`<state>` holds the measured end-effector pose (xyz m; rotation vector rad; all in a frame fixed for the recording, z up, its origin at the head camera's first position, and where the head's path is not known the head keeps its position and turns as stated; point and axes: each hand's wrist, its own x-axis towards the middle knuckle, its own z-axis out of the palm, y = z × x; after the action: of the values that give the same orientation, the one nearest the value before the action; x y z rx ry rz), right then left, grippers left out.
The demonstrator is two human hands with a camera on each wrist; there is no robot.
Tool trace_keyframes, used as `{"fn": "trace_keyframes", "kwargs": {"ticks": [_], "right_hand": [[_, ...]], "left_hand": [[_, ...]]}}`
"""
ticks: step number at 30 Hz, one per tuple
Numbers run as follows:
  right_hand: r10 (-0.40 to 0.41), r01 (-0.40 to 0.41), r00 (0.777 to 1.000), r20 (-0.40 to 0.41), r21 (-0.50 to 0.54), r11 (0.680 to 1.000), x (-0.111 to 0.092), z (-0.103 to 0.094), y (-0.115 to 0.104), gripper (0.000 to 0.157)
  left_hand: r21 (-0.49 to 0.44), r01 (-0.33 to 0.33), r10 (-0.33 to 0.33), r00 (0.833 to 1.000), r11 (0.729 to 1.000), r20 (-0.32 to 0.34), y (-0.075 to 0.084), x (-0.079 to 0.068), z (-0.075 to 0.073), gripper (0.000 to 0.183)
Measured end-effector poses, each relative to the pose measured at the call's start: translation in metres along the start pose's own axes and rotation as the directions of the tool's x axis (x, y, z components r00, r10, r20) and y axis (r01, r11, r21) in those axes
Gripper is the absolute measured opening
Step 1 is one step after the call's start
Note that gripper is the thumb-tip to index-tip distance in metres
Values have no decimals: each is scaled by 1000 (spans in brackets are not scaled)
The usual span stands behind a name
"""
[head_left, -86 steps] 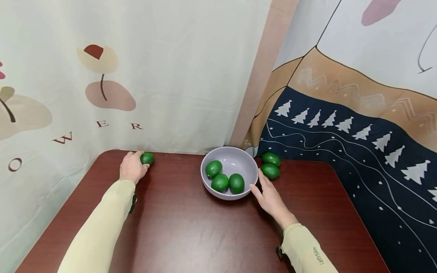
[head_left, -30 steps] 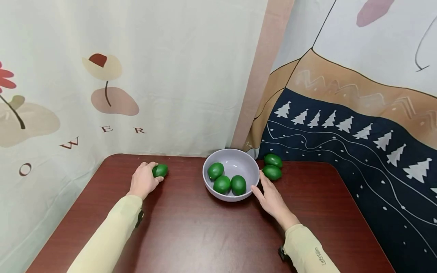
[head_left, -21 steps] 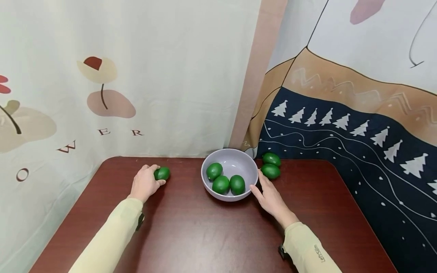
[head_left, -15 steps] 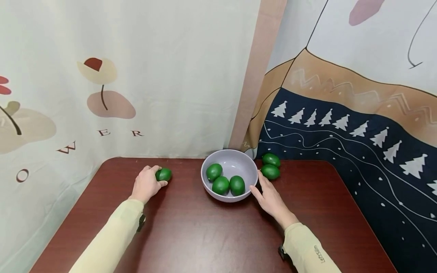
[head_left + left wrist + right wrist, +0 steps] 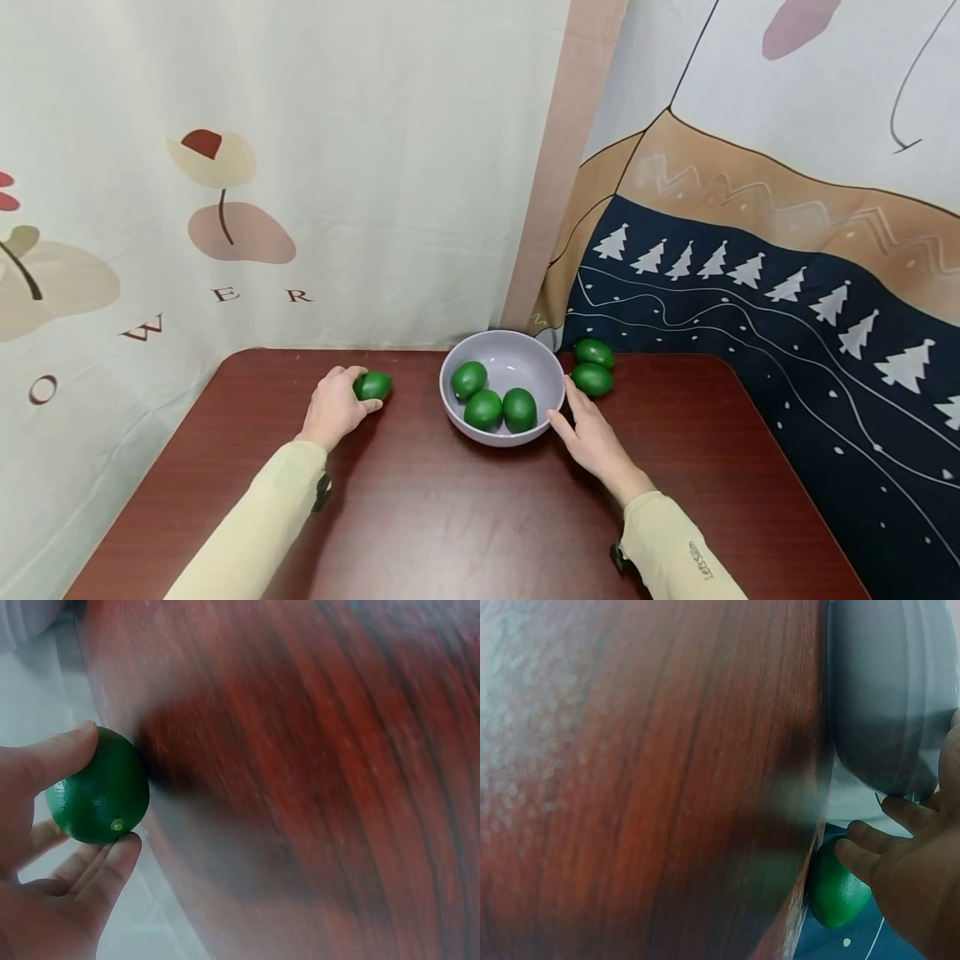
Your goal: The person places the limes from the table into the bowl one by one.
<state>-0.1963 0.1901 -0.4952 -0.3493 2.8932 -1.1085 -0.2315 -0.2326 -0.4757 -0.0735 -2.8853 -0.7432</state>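
Observation:
A green lime (image 5: pixel 374 386) is pinched between the thumb and fingers of my left hand (image 5: pixel 335 408), low over the left part of the table. In the left wrist view the thumb lies on one side of that lime (image 5: pixel 101 791), fingertips on the other, its pale stem end showing. My right hand (image 5: pixel 596 437) rests with extended fingers against the outer right side of a pale purple bowl (image 5: pixel 546 379); the right wrist view shows fingertips at the wall of the bowl (image 5: pixel 892 690). Inside it sit three limes (image 5: pixel 483 409).
Two more limes, one behind (image 5: pixel 594 353) and one in front (image 5: pixel 592 380), lie right of the bowl, beyond the right fingertips. The reddish-brown table (image 5: pixel 465 517) ends at a pale curtain (image 5: pixel 397 208) behind and a dark tree-patterned cloth (image 5: pixel 720 308) at right.
My left hand has brought its lime from the table's back left corner rightward and nearer, toward the bowl. My right hand stays at the bowl's side. The head view has shifted slightly.

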Motion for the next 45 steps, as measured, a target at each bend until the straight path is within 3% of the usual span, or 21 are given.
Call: {"fn": "trace_keyframes", "kwargs": {"ticks": [22, 45], "right_hand": [[-4, 4, 1000, -9, 16, 1000, -2, -1, -3, 74], [-29, 29, 999, -30, 11, 1000, -1, -1, -2, 73]], "left_hand": [[-72, 4, -6, 999, 997, -33, 10, -1, 15, 60], [-136, -51, 39, 995, 989, -90, 23, 2, 19, 62]]}}
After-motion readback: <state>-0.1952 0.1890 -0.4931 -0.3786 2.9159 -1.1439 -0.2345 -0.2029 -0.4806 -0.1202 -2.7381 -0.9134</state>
